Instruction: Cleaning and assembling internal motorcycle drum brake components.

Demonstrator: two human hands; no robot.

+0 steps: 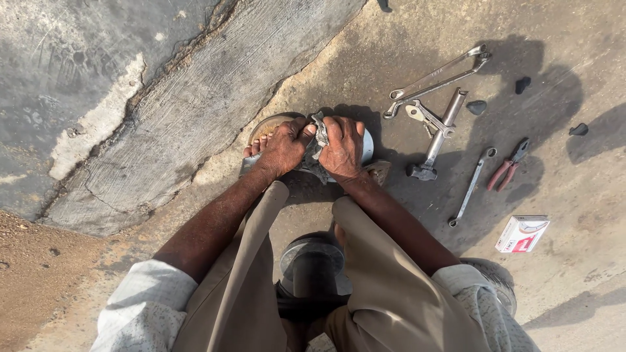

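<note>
Both my hands press down on a round grey metal part (366, 145) lying on the concrete between my feet. My left hand (284, 146) and my right hand (342, 147) are side by side, each clutching a dirty grey rag (317, 137) bunched between them on the part. Most of the metal part is hidden under my hands and the rag. My toes in a sandal (259, 138) show just left of my left hand.
To the right on the concrete lie a long double wrench (435, 81), a hammer-like steel tool (438, 137), a slim spanner (472, 186), red-handled pliers (510, 165) and a small white and red box (521, 234). A grey cylindrical part (312, 261) stands between my knees. Cracked slab lies left.
</note>
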